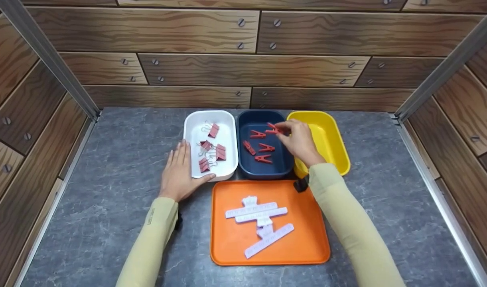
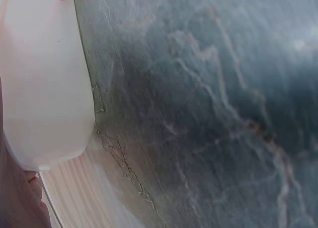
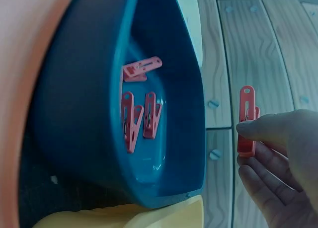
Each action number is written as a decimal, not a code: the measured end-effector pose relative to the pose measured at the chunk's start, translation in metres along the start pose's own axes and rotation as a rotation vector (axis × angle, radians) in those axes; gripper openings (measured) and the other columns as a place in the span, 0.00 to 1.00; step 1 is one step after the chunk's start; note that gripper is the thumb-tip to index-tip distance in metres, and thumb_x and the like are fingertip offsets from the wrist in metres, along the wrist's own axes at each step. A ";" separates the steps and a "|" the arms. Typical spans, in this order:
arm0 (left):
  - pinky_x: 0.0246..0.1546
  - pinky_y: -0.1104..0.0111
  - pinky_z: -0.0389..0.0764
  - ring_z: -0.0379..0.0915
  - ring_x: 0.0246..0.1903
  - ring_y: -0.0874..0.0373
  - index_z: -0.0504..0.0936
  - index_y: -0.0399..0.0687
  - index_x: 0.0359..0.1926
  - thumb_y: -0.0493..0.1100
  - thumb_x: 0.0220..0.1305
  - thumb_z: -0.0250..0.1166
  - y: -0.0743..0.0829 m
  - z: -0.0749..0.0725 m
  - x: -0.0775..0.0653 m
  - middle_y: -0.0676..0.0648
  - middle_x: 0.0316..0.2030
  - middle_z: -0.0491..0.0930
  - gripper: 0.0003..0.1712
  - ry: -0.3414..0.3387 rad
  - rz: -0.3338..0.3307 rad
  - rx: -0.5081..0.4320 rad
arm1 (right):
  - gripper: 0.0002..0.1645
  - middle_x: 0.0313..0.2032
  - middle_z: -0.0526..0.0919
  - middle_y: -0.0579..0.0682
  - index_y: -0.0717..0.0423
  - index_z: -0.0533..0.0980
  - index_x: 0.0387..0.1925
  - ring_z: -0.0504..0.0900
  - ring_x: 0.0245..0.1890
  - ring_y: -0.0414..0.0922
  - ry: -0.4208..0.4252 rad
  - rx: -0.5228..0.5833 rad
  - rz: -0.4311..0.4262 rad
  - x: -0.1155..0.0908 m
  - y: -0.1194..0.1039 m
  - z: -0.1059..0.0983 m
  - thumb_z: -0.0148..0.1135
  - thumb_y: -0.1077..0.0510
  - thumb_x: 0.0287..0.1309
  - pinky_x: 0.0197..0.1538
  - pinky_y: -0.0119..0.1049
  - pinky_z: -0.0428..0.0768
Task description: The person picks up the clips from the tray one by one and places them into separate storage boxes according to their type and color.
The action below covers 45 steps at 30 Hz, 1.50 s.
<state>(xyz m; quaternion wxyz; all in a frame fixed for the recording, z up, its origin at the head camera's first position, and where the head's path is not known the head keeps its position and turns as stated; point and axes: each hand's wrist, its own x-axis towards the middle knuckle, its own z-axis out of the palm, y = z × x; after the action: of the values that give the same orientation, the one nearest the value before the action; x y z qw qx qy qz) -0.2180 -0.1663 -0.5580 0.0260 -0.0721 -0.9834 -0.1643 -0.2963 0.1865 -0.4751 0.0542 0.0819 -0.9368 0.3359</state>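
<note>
My right hand (image 1: 301, 141) pinches a red clothespin (image 3: 247, 121) between thumb and fingers, over the right rim of the dark blue bin (image 1: 263, 173). Inside that bin lie several more red clothespins (image 1: 266, 147). Resting along the left side of the white bin (image 1: 231, 171) is my left hand (image 1: 179, 171), its fingers straight and its thumb at the near rim. Several red binder clips (image 1: 220, 152) with wire handles lie in the white bin. The left wrist view shows mainly the white bin's outer wall (image 2: 44, 84) and a bit of the hand at the edge.
A yellow bin (image 1: 331, 139) stands right of the blue one, partly behind my right hand. Nearer me, an orange tray (image 1: 307, 243) carries several pale printed strips (image 1: 269, 241) and small pale pieces (image 1: 249, 201). Wood-patterned walls (image 1: 195, 71) enclose the grey tabletop (image 1: 107, 159).
</note>
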 end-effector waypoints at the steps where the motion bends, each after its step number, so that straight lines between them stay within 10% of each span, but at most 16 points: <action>1: 0.77 0.57 0.36 0.36 0.78 0.45 0.40 0.37 0.81 0.91 0.50 0.46 0.000 0.000 0.000 0.38 0.80 0.40 0.77 -0.001 0.000 -0.003 | 0.18 0.46 0.83 0.53 0.57 0.85 0.54 0.79 0.44 0.49 -0.003 -0.001 0.011 0.003 0.000 0.000 0.70 0.63 0.63 0.51 0.40 0.83; 17: 0.77 0.57 0.35 0.34 0.78 0.46 0.40 0.38 0.81 0.91 0.49 0.47 0.001 0.002 0.002 0.39 0.80 0.39 0.77 0.008 0.007 -0.024 | 0.30 0.62 0.80 0.57 0.59 0.76 0.66 0.77 0.62 0.54 0.030 0.048 0.002 0.011 -0.001 -0.009 0.72 0.60 0.63 0.65 0.49 0.75; 45: 0.77 0.57 0.35 0.34 0.78 0.45 0.41 0.36 0.80 0.89 0.51 0.48 -0.001 0.000 -0.001 0.38 0.80 0.40 0.76 0.011 0.016 -0.012 | 0.28 0.55 0.84 0.50 0.55 0.82 0.59 0.81 0.56 0.49 -0.042 0.109 -0.274 -0.098 -0.019 0.006 0.77 0.55 0.58 0.61 0.49 0.79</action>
<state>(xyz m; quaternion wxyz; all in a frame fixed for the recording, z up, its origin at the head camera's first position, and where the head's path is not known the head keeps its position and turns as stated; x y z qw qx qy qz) -0.2174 -0.1679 -0.5584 0.0324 -0.0789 -0.9817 -0.1705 -0.1966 0.1793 -0.4833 0.0753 0.2190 -0.8981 0.3738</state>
